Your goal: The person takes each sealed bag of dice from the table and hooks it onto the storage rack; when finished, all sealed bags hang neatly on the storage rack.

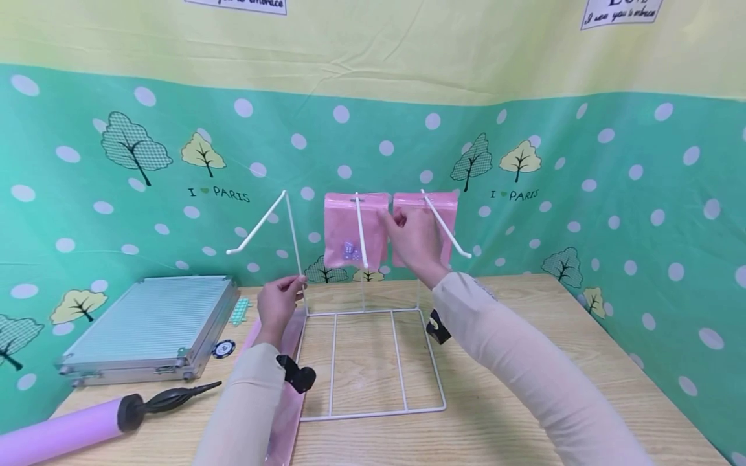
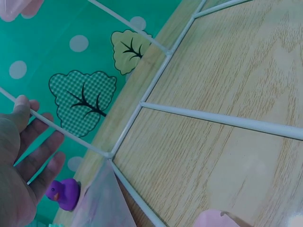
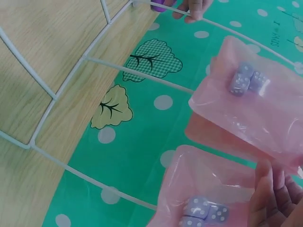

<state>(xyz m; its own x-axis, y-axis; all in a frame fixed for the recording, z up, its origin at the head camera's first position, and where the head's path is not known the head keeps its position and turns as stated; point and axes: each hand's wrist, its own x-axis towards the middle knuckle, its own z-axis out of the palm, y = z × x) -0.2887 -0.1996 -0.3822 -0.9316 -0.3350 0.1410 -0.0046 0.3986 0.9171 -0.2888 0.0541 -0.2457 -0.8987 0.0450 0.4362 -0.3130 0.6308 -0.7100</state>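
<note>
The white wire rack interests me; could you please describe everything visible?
The slim white, seemingly metal rack stands on the table. Two crossbars divide its rectangular base; three rear uprights each carry a hook reaching forward. Pink pouches hang on the middle and right hooks, the left one bare. The left hand pinches the left upright, and pink sheeting lies along the base's left side.

The person wears long sleeves of a pale cream shade; the left sleeve (image 1: 241,401) and the right sleeve (image 1: 524,362) look plain and smooth, with soft creases along the cloth. Near the cuff of the right one there is a small greyish patch (I cannot tell of which kind). At each wrist sits a small black device — the left device (image 1: 298,377) has a rounded end, while the right device (image 1: 437,327) shows a yellowish detail. Both hands are bare.
</note>
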